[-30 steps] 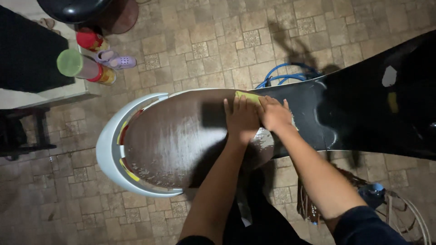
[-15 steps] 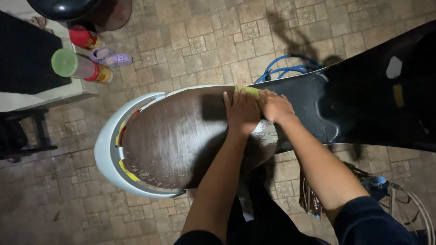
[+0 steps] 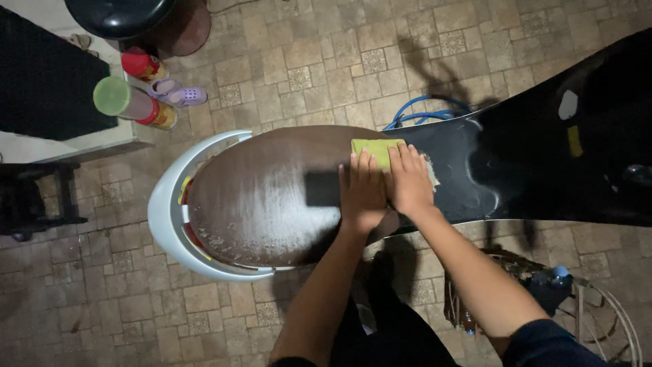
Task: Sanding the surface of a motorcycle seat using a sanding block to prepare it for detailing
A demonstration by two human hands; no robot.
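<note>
While both hands are pressing flat on a green sponge (image 3: 377,151), the sponge is lying on the top of a long dark board (image 3: 272,197), near its far edge. The left hand (image 3: 362,190) and right hand (image 3: 408,180) are lying side by side, fingers straight, not clenched, likely so they can push down hard. White soapy foam (image 3: 285,217) is sitting on the board's brown round end, beside the left hand. A white rim (image 3: 163,211) is curving around that end. The hands are hiding most of the sponge. The board's black end (image 3: 577,163) is running off the right side. Cans (image 3: 136,102) are standing on the tiled floor (image 3: 305,68). A blue hose (image 3: 421,112) is peeking out behind the board.
</note>
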